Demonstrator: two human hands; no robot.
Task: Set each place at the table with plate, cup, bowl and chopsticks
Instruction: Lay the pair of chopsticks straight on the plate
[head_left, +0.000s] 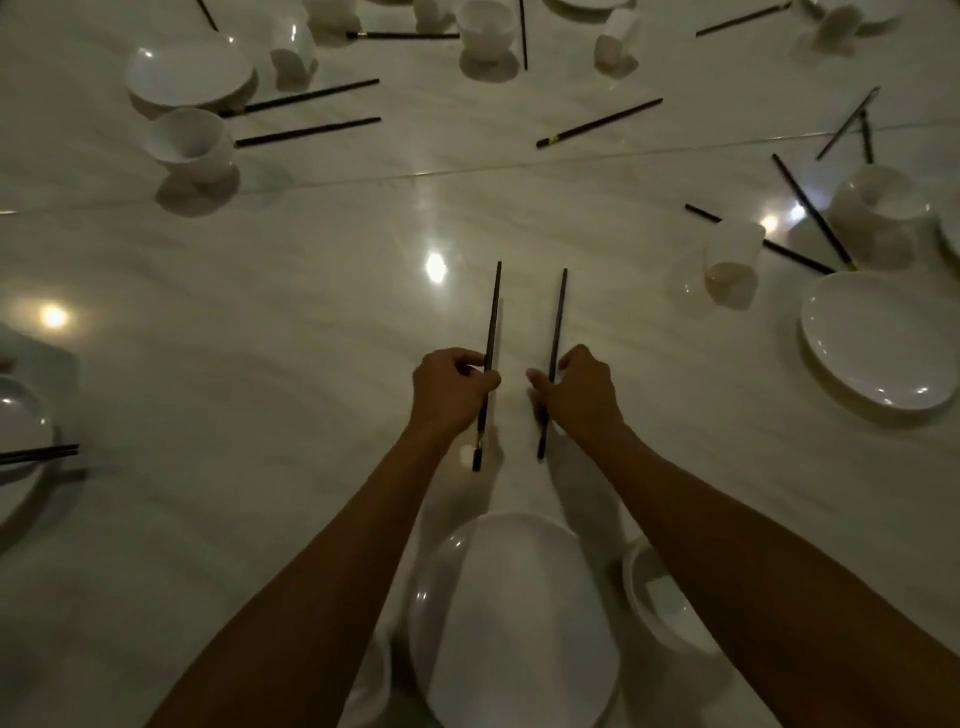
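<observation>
Left hand (451, 395): fingers curled round one dark chopstick (491, 322), centre frame, tip pointing to the top of the frame. Right hand (584, 395): fingers pinch a second chopstick (558, 317), just beside and roughly parallel to the first, not touching it. Whether either stick rests on the pale glossy bench (260, 312) cannot be told. White plate (511, 613) at bottom centre, between the forearms. White bowl (657, 597) just right of it, partly hidden by the right arm. Loose chopsticks, cups, bowls and plates lie scattered across the upper frame and right edge.
</observation>
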